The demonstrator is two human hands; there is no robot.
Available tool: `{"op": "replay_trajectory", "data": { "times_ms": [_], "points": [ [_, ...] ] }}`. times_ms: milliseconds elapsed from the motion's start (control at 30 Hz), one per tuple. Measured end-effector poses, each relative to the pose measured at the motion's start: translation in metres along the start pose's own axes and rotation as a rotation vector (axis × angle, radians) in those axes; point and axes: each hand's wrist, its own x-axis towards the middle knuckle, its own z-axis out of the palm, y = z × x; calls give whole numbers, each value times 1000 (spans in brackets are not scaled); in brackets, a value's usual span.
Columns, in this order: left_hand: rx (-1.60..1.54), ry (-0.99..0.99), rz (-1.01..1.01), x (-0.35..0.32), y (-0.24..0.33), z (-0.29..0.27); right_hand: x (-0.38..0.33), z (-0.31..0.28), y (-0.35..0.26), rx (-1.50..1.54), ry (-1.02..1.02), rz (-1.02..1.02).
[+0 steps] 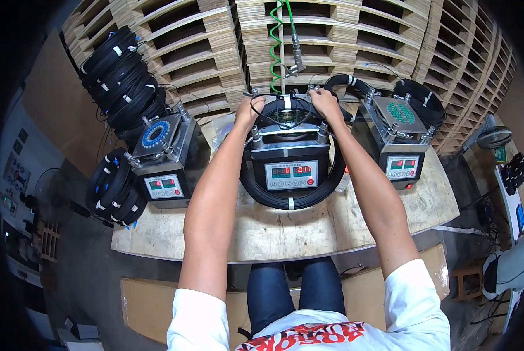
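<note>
With left hand point(250, 110) at eleven o'clock and right hand point(325, 103) at one o'clock of the central machine point(291, 153), reaching to its rear posts point(254, 92), curling both narrowly; not managing to tell whether gripping posts or the thin black cable point(272, 122) between. Facing a black cable coil point(314, 200), curving around the machine's front, bottoming at six o'clock. Seeing a left machine point(163, 186) at nine, a right machine point(402, 167) at three.

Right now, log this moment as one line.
Left hand: at rear-left post of middle machine | right hand: at rear-right post | coil: curves below front panel | green hose: hangs beyond
</note>
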Motion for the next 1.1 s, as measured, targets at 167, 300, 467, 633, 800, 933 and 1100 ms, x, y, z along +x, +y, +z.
{"op": "replay_trajectory", "data": {
  "times_ms": [167, 300, 467, 633, 800, 933, 1100],
  "points": [
    [6, 2, -40, 1, -2, 0, 2, 0, 5, 50, 33, -139],
    [59, -48, -94, 4, 3, 0, 6, -1, 11, 79, 58, -206],
    [18, -98, -67, 3, 1, -4, 6, 2, 6, 25, 45, -51],
    [26, -57, -101, 1, 4, -2, 9, 3, 5, -24, -46, -3],
    [34, -72, -79, -3, 10, -1, 17, 4, 13, -26, -56, -39],
    [37, -102, -96, -3, 6, 1, 16, 3, 16, 44, 0, -130],
    [-57, 9, -30, 4, -9, -5, 7, 6, 3, 76, 24, -140]
  ]
}}
